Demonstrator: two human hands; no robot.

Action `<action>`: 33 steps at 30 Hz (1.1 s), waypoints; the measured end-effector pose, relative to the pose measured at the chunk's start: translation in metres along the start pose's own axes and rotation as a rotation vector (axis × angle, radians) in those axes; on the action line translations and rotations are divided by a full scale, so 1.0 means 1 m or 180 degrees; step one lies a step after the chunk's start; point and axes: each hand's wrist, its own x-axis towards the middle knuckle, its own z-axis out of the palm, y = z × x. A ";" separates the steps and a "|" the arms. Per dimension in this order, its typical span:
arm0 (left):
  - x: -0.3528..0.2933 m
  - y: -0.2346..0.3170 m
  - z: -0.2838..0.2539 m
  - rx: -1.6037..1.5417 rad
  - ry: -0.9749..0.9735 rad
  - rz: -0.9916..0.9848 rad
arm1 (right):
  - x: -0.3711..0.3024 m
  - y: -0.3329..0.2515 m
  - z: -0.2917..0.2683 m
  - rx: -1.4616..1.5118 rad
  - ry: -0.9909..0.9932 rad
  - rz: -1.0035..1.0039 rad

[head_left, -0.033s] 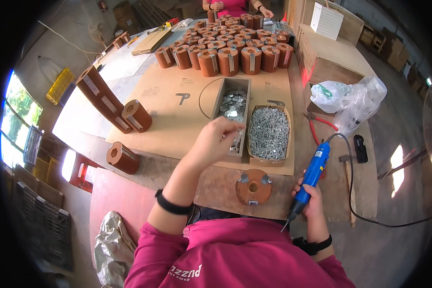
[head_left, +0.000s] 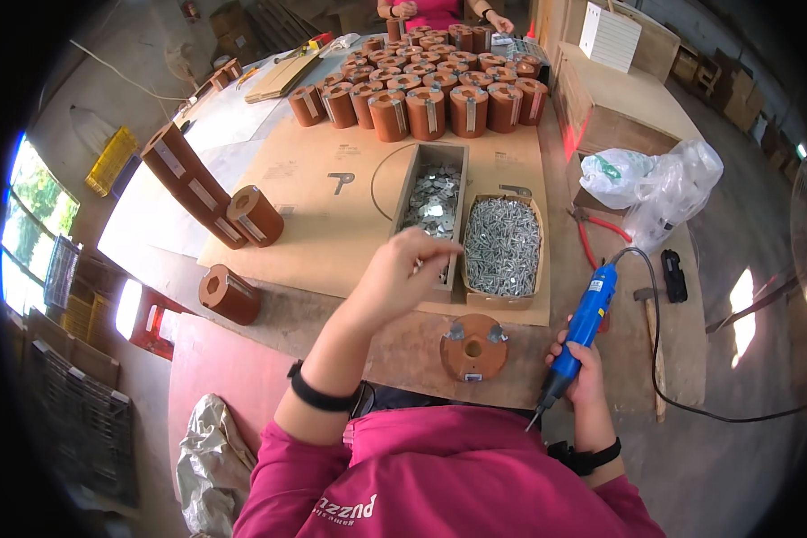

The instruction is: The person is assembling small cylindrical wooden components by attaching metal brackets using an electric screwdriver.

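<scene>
My left hand (head_left: 405, 276) is over the near end of a long grey box (head_left: 410, 179) of flat metal pieces (head_left: 434, 199). Its thumb and forefinger are pinched together, and whatever is between them is too small or hidden to make out. Beside that box stands a cardboard tray (head_left: 500, 303) full of screws (head_left: 502, 247). With my right hand (head_left: 585, 375) I grip a blue electric screwdriver (head_left: 590, 309), its bit pointing down toward me. Between my hands, at the table's near edge, a round brown block (head_left: 473, 363) with a centre hole carries two metal pieces on its far side.
Many brown cylinders (head_left: 427, 117) crowd the far table, where another person's hands (head_left: 500, 23) show. At left lean stacked cylinders (head_left: 193, 184), with a single one (head_left: 229, 294) nearer. Red-handled pliers (head_left: 586, 242), a hammer (head_left: 652, 341), plastic bags (head_left: 672, 184) and the screwdriver's cord (head_left: 659, 359) lie at right.
My left hand has come slightly nearer to me, its fingertips shifting toward the screw tray. My right hand and the screwdriver stay where they were.
</scene>
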 end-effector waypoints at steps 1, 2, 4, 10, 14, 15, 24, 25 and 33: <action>-0.017 0.007 0.002 -0.0061 -0.0006 0.0285 | 0.000 0.000 0.001 0.0027 -0.0015 0.0016; -0.031 0.013 0.005 -0.0066 -0.0018 0.0270 | 0.000 0.000 0.001 0.0051 -0.0029 0.0034; -0.055 0.023 0.014 -0.0549 0.0310 0.0342 | -0.002 0.001 0.003 -0.0041 -0.0050 0.0020; -0.090 0.035 0.039 -0.0269 0.0333 0.0569 | -0.004 0.001 0.006 -0.0135 0.0005 -0.0013; -0.099 0.034 0.057 0.0492 0.0623 0.1072 | -0.006 0.002 0.007 -0.0263 -0.0011 -0.0083; -0.101 0.030 0.061 0.0647 0.0737 0.1125 | -0.006 0.002 0.007 -0.0265 -0.0004 -0.0091; -0.103 0.019 0.066 0.1003 0.0748 0.0841 | -0.005 0.002 0.005 -0.0232 0.0024 -0.0064; -0.103 0.018 0.066 0.1002 0.0743 0.0836 | -0.004 0.001 0.006 -0.0251 0.0006 -0.0061; -0.111 0.014 0.067 0.0755 0.0722 0.0846 | -0.005 0.001 0.008 -0.0306 0.0018 -0.0043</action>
